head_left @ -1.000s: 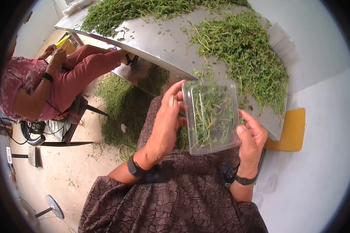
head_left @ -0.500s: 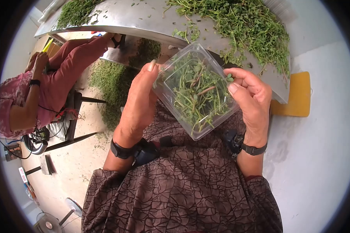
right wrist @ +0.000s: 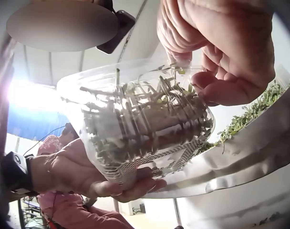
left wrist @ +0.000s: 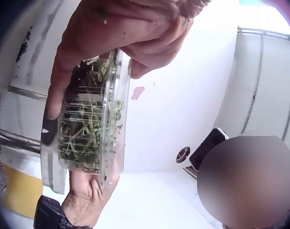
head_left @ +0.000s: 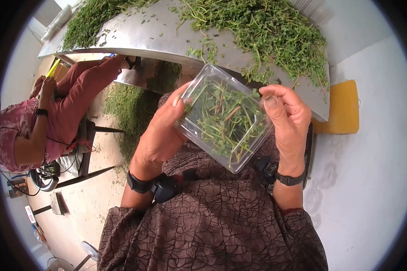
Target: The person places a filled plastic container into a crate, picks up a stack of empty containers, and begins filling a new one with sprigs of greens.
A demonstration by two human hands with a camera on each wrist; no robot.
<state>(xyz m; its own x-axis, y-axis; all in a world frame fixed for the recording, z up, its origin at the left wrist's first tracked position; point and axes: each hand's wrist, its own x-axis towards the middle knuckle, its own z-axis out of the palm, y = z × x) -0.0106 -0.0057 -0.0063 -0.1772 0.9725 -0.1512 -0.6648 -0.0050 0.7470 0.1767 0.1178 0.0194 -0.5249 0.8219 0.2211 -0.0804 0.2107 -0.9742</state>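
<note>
A clear plastic box (head_left: 221, 119) full of leafy green sprigs is held tilted over the person's lap in the head view. Supporting it from the left is the left hand (head_left: 160, 131), thumb along the rim and fingers underneath, as the right wrist view shows of that same hand (right wrist: 83, 171). At the upper right corner the right hand (head_left: 288, 110) pinches the rim between thumb and forefinger, beside a small leaf (head_left: 256, 93) poking out. In the left wrist view the box (left wrist: 90, 129) appears side-on, its ridged wall packed with stems.
Beyond the box stands a metal table (head_left: 135, 27) bearing heaps of loose greens (head_left: 276, 40). More greens (head_left: 122, 104) lie below it. A seated person (head_left: 31, 126) is at the left. A yellow panel (head_left: 343, 108) stands near the wall on the right.
The box was turned from nearly upright to a slant and drawn closer. The right hand moved from its side edge to the upper right corner, by the leaf.
</note>
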